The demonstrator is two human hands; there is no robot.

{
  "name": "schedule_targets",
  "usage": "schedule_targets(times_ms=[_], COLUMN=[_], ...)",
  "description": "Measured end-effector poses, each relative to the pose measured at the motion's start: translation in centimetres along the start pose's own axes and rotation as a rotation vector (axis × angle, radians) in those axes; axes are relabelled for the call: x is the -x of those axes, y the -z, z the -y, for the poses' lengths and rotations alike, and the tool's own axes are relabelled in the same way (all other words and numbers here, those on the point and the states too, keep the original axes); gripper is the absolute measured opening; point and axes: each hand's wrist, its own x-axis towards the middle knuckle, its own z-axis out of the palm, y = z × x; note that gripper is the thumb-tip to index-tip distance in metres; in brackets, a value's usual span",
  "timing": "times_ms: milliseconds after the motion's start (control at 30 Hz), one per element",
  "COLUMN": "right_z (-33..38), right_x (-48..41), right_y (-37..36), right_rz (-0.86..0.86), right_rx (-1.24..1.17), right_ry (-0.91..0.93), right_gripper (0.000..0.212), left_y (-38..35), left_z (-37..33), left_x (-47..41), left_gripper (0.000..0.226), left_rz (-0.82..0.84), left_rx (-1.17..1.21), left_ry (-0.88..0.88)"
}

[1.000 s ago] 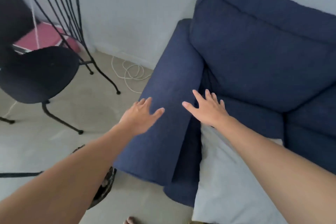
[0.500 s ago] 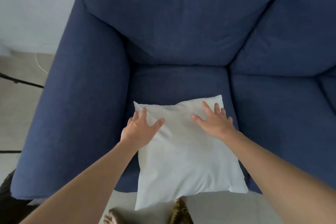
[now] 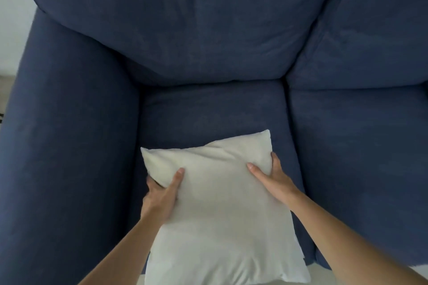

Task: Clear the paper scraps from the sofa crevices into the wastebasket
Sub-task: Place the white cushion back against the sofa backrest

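Observation:
A dark blue sofa (image 3: 208, 109) fills the view. On its left seat cushion lies a white pillow (image 3: 220, 215), overhanging the front edge. My left hand (image 3: 162, 194) grips the pillow's left edge, thumb on top and fingers tucked underneath. My right hand (image 3: 271, 178) grips the right edge near the far corner in the same way. No paper scraps show in the crevices, and no wastebasket is in view.
The wide left armrest (image 3: 69, 146) stands beside the pillow. A second seat cushion (image 3: 359, 146) lies to the right, across a dark crevice. Two back cushions (image 3: 185, 18) rise behind. Pale wall and floor show at far left.
My view swung from the armrest and chair to the seat. Both hands went from hovering open over the pillow to gripping its left and right edges.

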Motion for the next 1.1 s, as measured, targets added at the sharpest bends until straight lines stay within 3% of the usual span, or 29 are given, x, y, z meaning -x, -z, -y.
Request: schedule_targets(times_ms=[100,233,333,533,700,900,1100], right_z=[-0.1,0.7,2.4,10.8,18.4,23.9,23.8], right_x=[-0.2,1.0,2.6,4.1,1.5,-2.2,-6.0], right_y=[0.0,-0.3,0.3,4.4,7.0,7.8,8.0], right_rz=[-0.008,-0.054,-0.107,-0.301,-0.435,-0.579,-0.541], right_rx=[-0.078,-0.196,-0.290,-0.411,-0.438,-0.440,-0.328], right_ry=[0.031,0.127,0.238,0.616,0.838,0.945,0.940], right_gripper=[0.110,0.102,0.093,0.077,0.086,0.090,0.093], left_y=[-0.7,-0.7,0.4,4.5,7.0,8.2,8.5], left_z=[-0.2,-1.3,-3.8,-12.8,-21.1,-26.4,-27.2], left_x=[0.0,1.7,3.6,4.5,2.6,-1.8,-7.1], left_gripper=[0.100,0.045,0.022,0.040,0.051,0.053,0.053], left_rz=[-0.038,-0.205,-0.256,-0.368,-0.404,-0.459,-0.389], left_rx=[0.060,0.159,0.221,0.388,0.525,0.617,0.494], left_ry=[-0.027,-0.223,-0.408,-0.736,-0.943,-1.049,-1.067])
